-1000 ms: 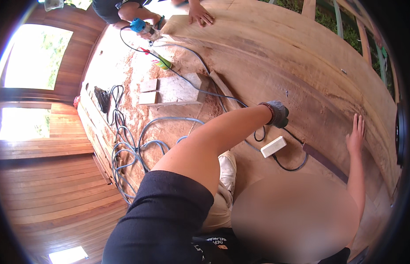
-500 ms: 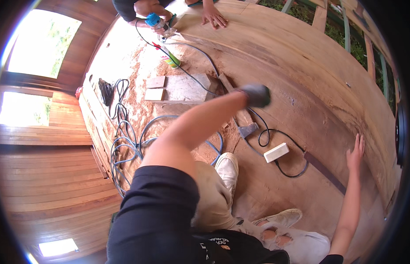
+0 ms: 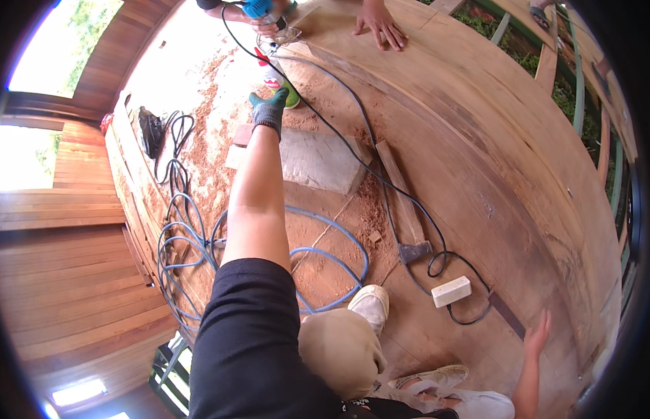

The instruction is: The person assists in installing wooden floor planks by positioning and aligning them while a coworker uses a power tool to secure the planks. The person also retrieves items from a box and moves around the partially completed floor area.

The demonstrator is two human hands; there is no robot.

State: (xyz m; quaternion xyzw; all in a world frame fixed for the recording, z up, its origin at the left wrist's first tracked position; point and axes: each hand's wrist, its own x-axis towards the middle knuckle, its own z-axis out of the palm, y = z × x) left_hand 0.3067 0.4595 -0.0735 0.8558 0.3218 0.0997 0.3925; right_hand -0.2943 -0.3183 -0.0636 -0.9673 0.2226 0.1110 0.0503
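My left hand (image 3: 269, 110), in a grey-green glove, reaches forward on an outstretched arm. Its thumb and fingers are apart, just below a white and green bottle with a red top (image 3: 274, 80); whether they touch it I cannot tell. Below the glove lie a pale block (image 3: 321, 157) and a small wooden piece (image 3: 242, 135). My right hand (image 3: 538, 334) is bare, its fingers stretched out over the brown wood at the right. Nothing is in it. Beside it is a dark flat strip (image 3: 507, 314), and farther left a whitish rectangular block (image 3: 451, 291).
A co-worker's hand holds a blue power tool (image 3: 259, 10) at the top; their other hand (image 3: 381, 26) rests on the large board (image 3: 437, 63). A wooden-handled axe (image 3: 403, 202), black cable (image 3: 339, 134), blue hose (image 3: 363, 251) and sawdust (image 3: 206, 133) lie about.
My left arm has swung left and forward from above the axe toward the bottle. My right hand has drawn back toward me. The whole view has shifted.
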